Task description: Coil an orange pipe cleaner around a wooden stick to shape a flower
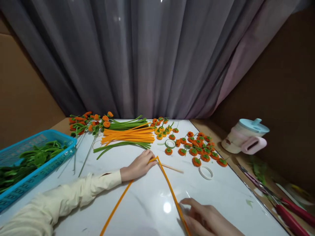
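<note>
My left hand is closed on an orange fuzzy strip near the middle of the white table, its fingers together at the bend of the strip. One length of the orange strip slants from there down to my right hand at the bottom edge, where thumb and fingers pinch it. Another orange length comes out from under my left wrist towards the lower left. A thin wooden stick lies beside my left fingertips; its near end is partly hidden by the strip.
Bundles of orange strips and green strips lie behind my left hand. Orange flower pieces, a white tape ring and a lidded cup are right. A blue basket of green pieces stands left; red-handled pliers lie right.
</note>
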Motion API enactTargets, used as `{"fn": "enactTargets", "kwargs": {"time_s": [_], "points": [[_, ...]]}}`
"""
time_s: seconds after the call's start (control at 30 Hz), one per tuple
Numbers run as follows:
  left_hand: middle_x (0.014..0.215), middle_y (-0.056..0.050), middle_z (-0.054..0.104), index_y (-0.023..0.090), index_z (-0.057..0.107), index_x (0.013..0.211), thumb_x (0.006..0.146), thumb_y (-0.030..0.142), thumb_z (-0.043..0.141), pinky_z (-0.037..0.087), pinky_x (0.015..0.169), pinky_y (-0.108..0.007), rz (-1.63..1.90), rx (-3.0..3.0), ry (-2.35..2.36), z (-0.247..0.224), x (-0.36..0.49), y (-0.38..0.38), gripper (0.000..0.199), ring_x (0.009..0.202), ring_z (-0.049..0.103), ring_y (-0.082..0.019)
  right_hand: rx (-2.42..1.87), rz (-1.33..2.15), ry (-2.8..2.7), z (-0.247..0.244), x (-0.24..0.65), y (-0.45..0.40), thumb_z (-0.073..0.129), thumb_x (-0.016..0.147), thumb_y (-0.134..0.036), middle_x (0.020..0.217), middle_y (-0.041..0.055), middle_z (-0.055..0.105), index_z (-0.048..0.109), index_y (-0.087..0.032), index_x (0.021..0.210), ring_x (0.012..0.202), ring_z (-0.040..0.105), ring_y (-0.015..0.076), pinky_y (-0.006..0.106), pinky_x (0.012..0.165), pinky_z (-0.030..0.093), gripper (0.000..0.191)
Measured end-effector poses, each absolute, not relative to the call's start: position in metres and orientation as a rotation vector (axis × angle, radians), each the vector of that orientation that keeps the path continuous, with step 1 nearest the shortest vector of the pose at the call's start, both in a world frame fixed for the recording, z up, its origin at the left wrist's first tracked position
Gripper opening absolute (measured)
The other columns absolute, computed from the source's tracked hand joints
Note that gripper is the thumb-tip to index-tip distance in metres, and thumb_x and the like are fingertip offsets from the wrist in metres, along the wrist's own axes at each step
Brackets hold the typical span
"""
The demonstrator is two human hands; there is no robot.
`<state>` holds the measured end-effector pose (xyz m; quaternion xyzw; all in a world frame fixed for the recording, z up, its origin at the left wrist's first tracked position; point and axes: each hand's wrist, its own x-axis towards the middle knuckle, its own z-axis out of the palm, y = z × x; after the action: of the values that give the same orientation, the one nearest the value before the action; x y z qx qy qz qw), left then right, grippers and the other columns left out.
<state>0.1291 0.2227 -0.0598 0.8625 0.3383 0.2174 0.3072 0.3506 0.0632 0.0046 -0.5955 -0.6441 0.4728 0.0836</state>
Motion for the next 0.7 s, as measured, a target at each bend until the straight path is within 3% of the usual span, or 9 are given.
{"fn": "enactTargets", "kwargs": {"time_s": [0.17,0.3,0.47,0.7], "points": [[0.078,-0.003,0.052,0.015,0.051,0.077,0.090,0.030,0.040,0.039,0.068,-0.022,0.614,2.048,0.831,-0.051,0.118,0.226,0.024,0.073,0.049,-0.012,-1.588,1.508,-1.831,-0.014,0.325,0.126,0.038,0.088,-0.045,0.060,-0.0037,0.049,0.046,-0.018,0.092,0.046,0.041,0.0081,0.020,0.046,0.031,0.028],[0.061,0.002,0.053,0.014,0.054,0.080,0.092,0.031,0.036,0.038,0.061,-0.018,0.443,1.915,0.732,-0.049,0.098,0.225,0.027,0.057,0.048,-0.008,-1.436,1.423,-1.717,-0.038,0.287,0.167,0.047,0.084,-0.046,0.059,-0.0053,0.041,0.043,-0.017,0.080,0.052,0.035,0.0075,0.019,0.047,0.028,0.029],[0.058,0.003,0.051,0.014,0.054,0.085,0.092,0.030,0.034,0.039,0.059,-0.018,0.420,1.864,0.753,-0.054,0.077,0.231,0.027,0.054,0.047,-0.008,-1.366,1.404,-1.688,-0.049,0.255,0.189,0.047,0.085,-0.046,0.058,-0.0050,0.041,0.044,-0.016,0.077,0.052,0.033,0.0074,0.020,0.048,0.027,0.030],[0.054,0.004,0.046,0.011,0.057,0.096,0.089,0.031,0.040,0.034,0.052,-0.018,0.417,1.667,0.755,-0.051,0.071,0.239,0.027,0.050,0.041,-0.008,-1.256,1.717,-1.546,-0.055,0.249,0.196,0.037,0.090,-0.047,0.055,-0.0022,0.053,0.050,-0.015,0.085,0.044,0.037,0.0069,0.020,0.045,0.029,0.035]]}}
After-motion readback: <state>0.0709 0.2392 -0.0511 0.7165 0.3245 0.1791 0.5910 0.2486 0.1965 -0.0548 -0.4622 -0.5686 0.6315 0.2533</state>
